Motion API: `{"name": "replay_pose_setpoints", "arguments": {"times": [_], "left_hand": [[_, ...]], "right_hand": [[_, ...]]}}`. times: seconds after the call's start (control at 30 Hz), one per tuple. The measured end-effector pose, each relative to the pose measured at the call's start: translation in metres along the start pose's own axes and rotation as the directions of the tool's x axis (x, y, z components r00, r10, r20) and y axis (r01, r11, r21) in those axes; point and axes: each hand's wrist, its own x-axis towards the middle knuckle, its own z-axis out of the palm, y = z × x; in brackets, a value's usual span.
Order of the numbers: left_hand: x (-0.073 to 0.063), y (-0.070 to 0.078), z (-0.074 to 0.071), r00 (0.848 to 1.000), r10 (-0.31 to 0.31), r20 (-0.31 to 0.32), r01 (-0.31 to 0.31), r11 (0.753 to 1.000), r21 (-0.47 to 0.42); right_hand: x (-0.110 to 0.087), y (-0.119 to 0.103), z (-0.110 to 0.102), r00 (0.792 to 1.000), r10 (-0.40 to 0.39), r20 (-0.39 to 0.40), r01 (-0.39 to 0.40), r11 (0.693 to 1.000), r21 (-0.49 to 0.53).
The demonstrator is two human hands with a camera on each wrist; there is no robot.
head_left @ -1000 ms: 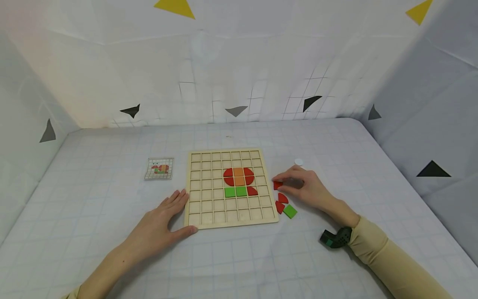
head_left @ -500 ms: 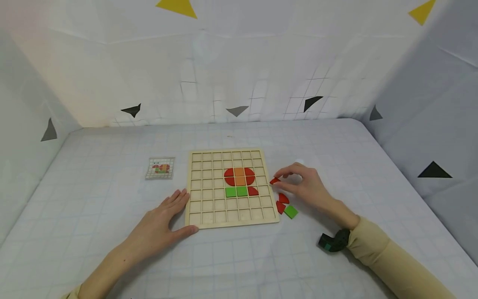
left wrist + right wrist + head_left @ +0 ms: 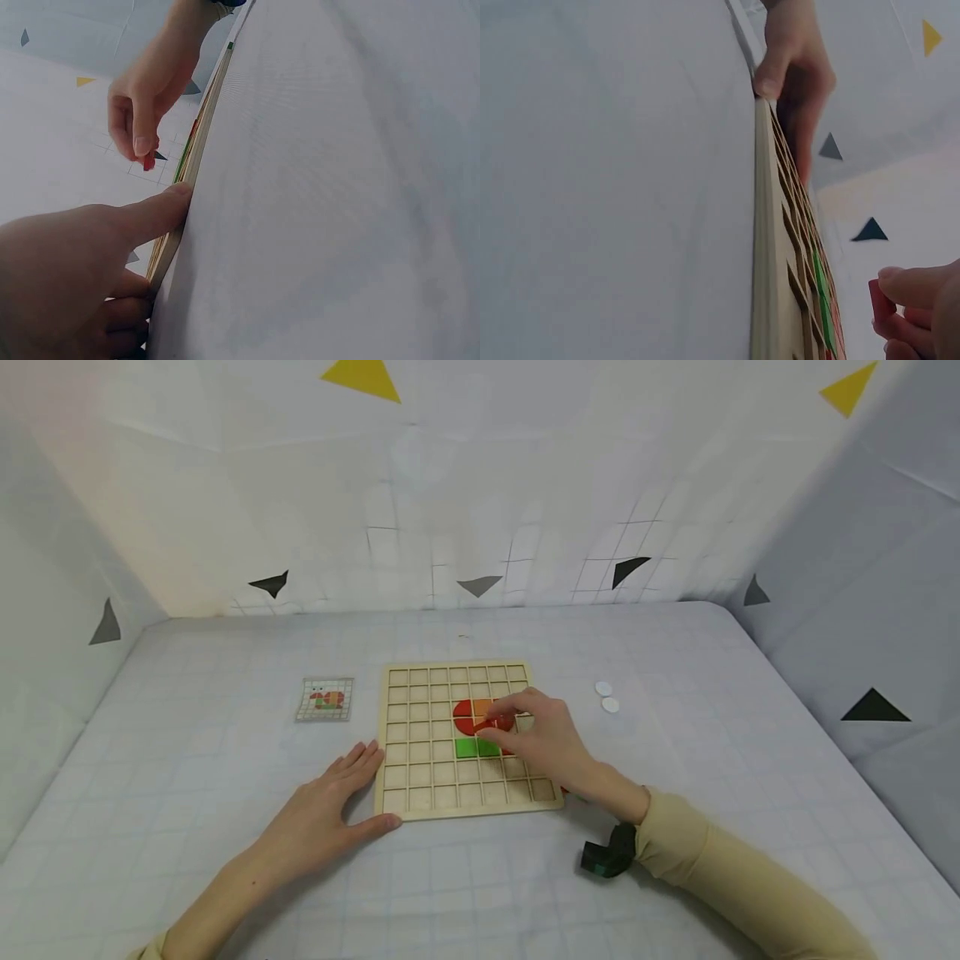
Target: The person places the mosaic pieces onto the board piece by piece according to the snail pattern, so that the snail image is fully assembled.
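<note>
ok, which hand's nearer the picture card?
Left. The left hand rests at the board's left edge, on the near side of the picture card. The right hand pinches a red piece over the board, farther off to the card's right.

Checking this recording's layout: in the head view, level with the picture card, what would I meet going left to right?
Picture card, wooden grid board, two red pieces set in it, orange piece, right hand, two white discs.
</note>
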Motion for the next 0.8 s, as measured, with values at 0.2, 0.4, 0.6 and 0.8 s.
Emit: {"name": "replay_pose_setpoints", "arguments": {"times": [0.2,0.4,0.6,0.8], "left_hand": [[-0.001,-0.001,0.000,1.000,0.000,-0.003,0.000,1.000,-0.007],[-0.001,0.000,0.000,1.000,0.000,0.000,0.000,1.000,-0.008],[0.000,0.000,-0.001,1.000,0.002,-0.006,-0.002,1.000,-0.001],[0.000,0.001,-0.001,1.000,-0.003,-0.004,0.003,1.000,0.000]], "right_hand": [[0.006,-0.012,0.026,0.998,-0.047,0.031,0.048,0.998,-0.050],[0.005,-0.014,0.043,0.994,-0.093,0.059,0.097,0.992,-0.078],[0.002,-0.005,0.052,0.976,-0.214,0.037,0.217,0.970,-0.113],[0.000,-0.004,0.052,0.968,-0.249,0.031,0.251,0.962,-0.109]]}}
